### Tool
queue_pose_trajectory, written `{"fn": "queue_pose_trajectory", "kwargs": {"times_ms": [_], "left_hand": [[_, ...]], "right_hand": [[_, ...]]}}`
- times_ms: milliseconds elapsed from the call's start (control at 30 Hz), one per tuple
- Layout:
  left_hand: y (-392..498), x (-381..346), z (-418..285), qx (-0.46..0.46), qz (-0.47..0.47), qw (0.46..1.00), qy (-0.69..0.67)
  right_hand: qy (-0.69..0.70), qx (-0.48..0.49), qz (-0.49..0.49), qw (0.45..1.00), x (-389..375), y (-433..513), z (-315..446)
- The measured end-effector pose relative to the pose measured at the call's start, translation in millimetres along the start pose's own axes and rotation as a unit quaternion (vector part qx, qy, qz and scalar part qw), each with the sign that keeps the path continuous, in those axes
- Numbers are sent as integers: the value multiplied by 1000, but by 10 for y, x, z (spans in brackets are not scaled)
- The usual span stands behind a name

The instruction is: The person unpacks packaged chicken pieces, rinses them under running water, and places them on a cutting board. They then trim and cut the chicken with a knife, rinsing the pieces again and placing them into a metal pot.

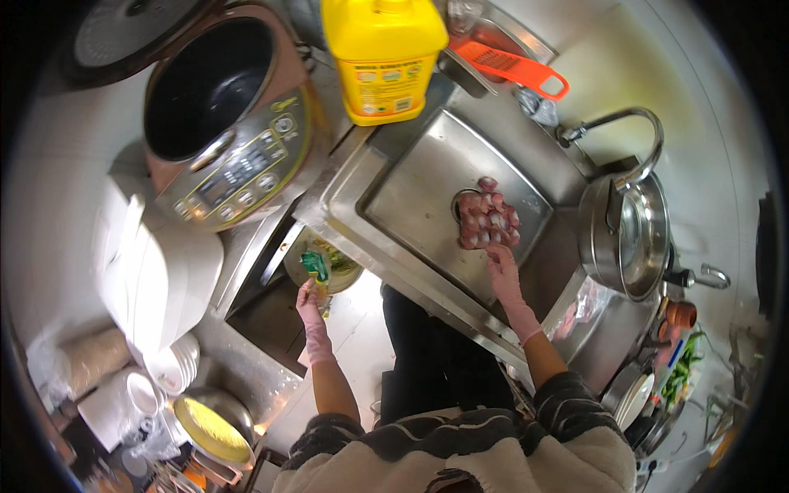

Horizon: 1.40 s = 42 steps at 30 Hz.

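Note:
My left hand [313, 308], in a pink glove, grips a green and yellow plastic packet [315, 266] above a bin [345, 280] with food scraps in it. In the sink, a rectangular block of reddish meat pieces, which look like gizzards [490, 222], lies on a stainless steel tray [419, 191], with one piece at its upper edge. My right hand [504, 271], also gloved in pink, touches the near edge of the block with its fingertips; whether it grips the meat is hard to tell.
An open rice cooker [246, 166] and a yellow plastic jug [388, 74] stand beyond the sink. An orange grater [511, 66] rests over a metal container. The faucet [653, 135] arches by a steel pot [595, 240] at right. White containers [166, 289] stand at left.

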<state>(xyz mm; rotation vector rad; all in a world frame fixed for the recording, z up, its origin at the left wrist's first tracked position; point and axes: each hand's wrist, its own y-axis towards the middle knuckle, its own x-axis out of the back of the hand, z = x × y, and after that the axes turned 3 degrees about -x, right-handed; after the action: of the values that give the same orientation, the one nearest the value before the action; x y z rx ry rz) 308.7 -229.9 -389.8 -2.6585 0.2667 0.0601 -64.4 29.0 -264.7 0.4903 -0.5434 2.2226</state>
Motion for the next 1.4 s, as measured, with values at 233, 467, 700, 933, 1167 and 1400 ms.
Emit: {"fn": "queue_pose_trajectory", "kwargs": {"times_ms": [233, 467, 700, 933, 1167, 1400], "left_hand": [[950, -272, 529, 142, -39, 978, 147], [510, -487, 263, 77, 60, 941, 325], [-578, -723, -351, 28, 131, 906, 402], [-1541, -1458, -1014, -144, 147, 890, 406], [-2026, -2167, -1271, -189, 197, 915, 298], [-3017, -3241, -1283, -182, 333, 866, 326]], "right_hand": [[-76, -32, 8, 997, 529, -488, 12], [-20, -157, -285, 945, 1509, -1508, -614], [-209, -432, -122, 869, 2512, -1898, -2190], [-240, -314, 22, 918, 2104, -1675, -2748], [-352, -313, 62, 880, 2066, -1589, -2764], [129, -368, -259, 884, 2127, -1737, -2757]]}}
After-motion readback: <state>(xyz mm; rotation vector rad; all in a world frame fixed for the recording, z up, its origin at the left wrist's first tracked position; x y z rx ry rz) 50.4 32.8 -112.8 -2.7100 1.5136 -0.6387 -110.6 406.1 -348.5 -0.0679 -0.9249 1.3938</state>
